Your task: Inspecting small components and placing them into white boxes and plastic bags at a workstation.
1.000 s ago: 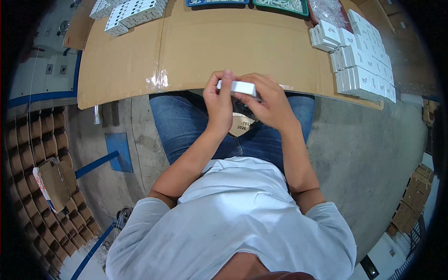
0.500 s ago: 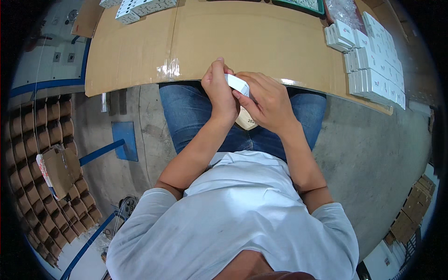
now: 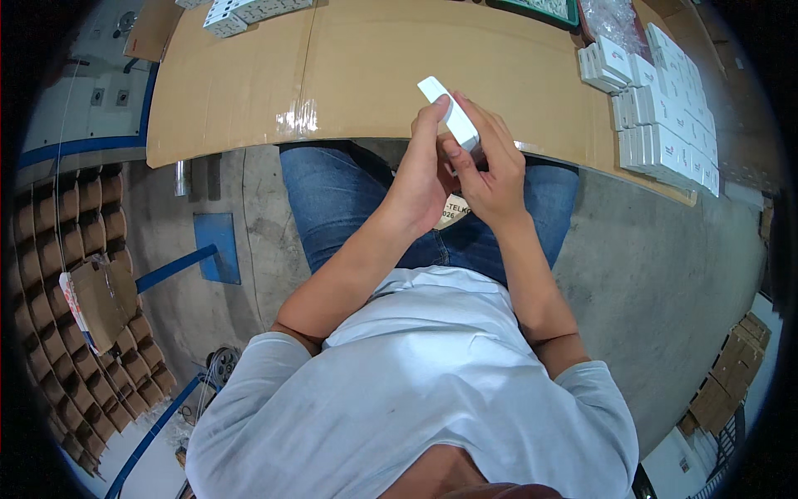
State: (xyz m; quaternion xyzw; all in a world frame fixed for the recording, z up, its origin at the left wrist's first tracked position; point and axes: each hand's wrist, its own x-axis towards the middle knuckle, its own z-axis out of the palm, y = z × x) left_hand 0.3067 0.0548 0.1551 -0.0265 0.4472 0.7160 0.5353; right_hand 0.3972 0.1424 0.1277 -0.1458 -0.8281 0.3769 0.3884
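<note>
Small white box [image 3: 449,116]: was held over the near edge of the cardboard-covered worktop [image 3: 249,91], tilted, one end toward 11 o'clock.
Left hand [image 3: 420,179]: grip closed on the box's lower left side.
Right hand [image 3: 490,170]: fingers wrapped its right edge.
Handling: judged light, thin-walled, crushable; best held by the long edges.
Stacked white boxes [image 3: 661,125]: lay at 2 o'clock.

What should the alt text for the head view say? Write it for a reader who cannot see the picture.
Seen from above, a seated person's left hand and right hand together hold a small white box over the near edge of a cardboard-covered table. Rows of similar white boxes are stacked at the table's right end.
</note>
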